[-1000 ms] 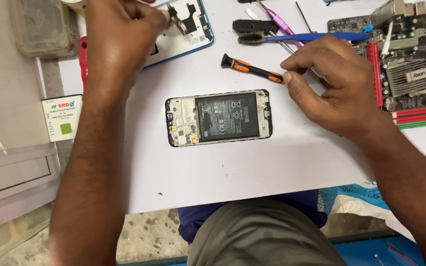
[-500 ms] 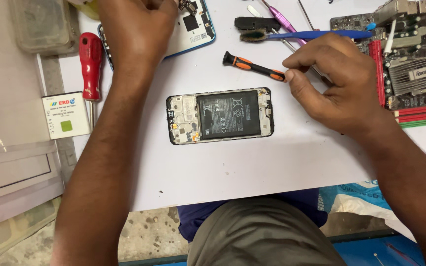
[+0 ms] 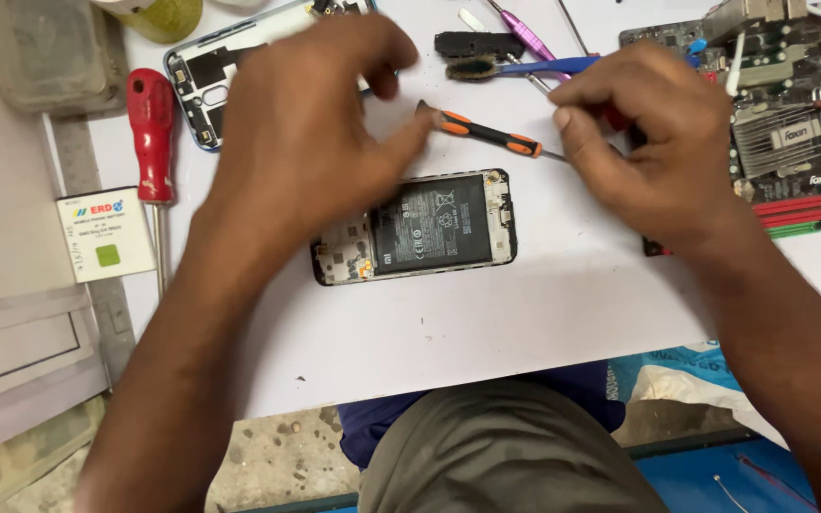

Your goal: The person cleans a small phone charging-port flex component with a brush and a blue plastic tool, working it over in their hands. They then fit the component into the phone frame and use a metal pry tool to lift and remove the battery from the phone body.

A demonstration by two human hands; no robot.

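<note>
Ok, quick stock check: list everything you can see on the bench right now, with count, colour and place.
opened phone: 1, black, back off, battery showing, centre of the white table
small screwdriver: 1, orange and black, above the phone, between both hands
red screwdriver: 1, red handle, left side
rear phone cover: 1, blue rim, upper left, partly behind the left hand
spare battery: 1, white with a green square, far left
brush: 1, blue handle, top centre
circuit board: 1, grey with red connectors, right
left hand: thumb touching the small screwdriver's handle end
right hand: fingers at its shaft end
</note>
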